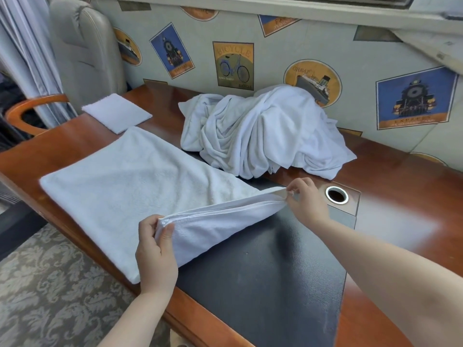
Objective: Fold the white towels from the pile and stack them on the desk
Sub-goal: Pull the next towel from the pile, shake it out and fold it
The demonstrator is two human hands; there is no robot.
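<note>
Under the lifted hem pinched by the left hand (155,249) and right hand (304,201), the white towel (120,186) hides part of the desk (390,171) and its black inlay (263,271). Beyond the grip, the pile of towels (260,131) conceals the desk beneath; how many it holds cannot be told. Both forearms run off the bottom edge.

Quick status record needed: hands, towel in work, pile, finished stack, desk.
left hand: pinches near corner of the towel's right edge, lifted
right hand: pinches far corner of the same edge
towel in work: spread flat on the desk, right edge raised
pile: unfolded white towels heaped against the wall
folded towel: lies flat at the desk's far left
desk: wooden, dark inlay, round cable hole
</note>
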